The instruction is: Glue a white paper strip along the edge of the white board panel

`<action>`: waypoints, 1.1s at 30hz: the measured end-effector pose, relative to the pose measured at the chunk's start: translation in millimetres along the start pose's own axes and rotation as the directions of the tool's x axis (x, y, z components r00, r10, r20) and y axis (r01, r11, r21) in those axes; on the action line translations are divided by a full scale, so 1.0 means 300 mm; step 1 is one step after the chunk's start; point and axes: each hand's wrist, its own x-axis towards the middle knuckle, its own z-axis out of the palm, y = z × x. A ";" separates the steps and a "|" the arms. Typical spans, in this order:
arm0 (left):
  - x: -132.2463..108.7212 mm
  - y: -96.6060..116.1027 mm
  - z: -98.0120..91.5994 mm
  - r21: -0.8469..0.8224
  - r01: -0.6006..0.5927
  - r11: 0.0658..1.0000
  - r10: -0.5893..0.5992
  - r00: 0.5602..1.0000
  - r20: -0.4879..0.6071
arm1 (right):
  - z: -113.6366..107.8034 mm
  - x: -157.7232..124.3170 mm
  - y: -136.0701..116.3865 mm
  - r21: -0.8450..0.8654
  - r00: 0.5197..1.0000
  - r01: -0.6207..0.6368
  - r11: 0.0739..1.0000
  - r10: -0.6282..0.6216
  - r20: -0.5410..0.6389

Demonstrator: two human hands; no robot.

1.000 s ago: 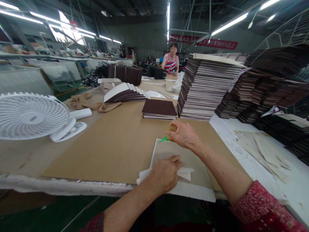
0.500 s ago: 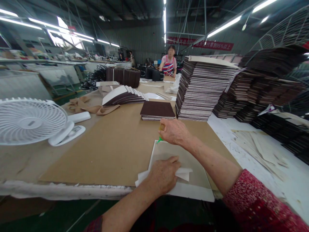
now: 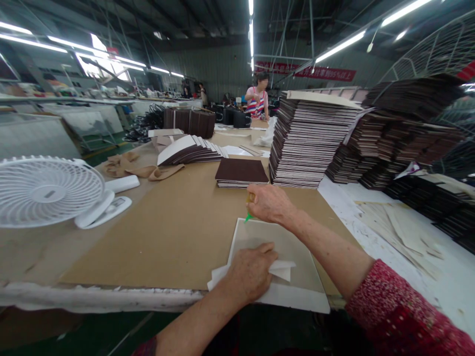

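Observation:
A pale grey-beige panel with light edges lies at the table's front, its near corner jutting past the edge. My left hand rests on it, fingers partly curled over a folded white paper or cloth that sticks out on both sides. Above the panel's far left corner, my right hand is closed around a small yellowish squeeze bottle. The bottle's green nozzle points down at the panel's far edge. Most of the bottle is hidden in my fingers.
Beyond my hands lies a low pile of dark brown panels. A tall stack stands right of it. On the left is a white fan. Fanned panels lie farther back, and a co-worker stands across the table.
My right hand and the green nozzle have moved slightly to the right along the panel's far edge. My left hand stays in place. The co-worker has turned and raised an arm.

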 end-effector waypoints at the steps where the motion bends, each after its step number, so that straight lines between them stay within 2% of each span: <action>1: 0.000 0.001 -0.002 0.001 0.003 1.000 -0.003 1.000 0.002 | 0.001 -0.001 -0.004 0.007 1.000 0.003 1.000 -0.003 -0.007; 7: 0.000 0.006 -0.008 0.011 0.015 1.000 -0.015 1.000 0.013 | 0.002 0.008 -0.031 0.034 0.997 0.069 0.997 -0.067 -0.045; 12: 0.001 0.006 -0.009 0.001 0.022 1.000 -0.022 1.000 0.018 | -0.009 0.012 -0.020 -0.009 0.998 0.057 0.998 -0.057 -0.023; 27: 0.001 0.006 -0.007 0.025 0.032 0.999 -0.032 0.999 0.025 | 0.002 0.002 -0.009 0.036 0.998 0.061 0.997 -0.060 -0.030; 33: -0.003 0.004 -0.003 0.014 0.021 1.000 -0.021 0.999 0.025 | 0.003 0.006 -0.002 0.002 0.998 0.051 0.999 -0.051 -0.031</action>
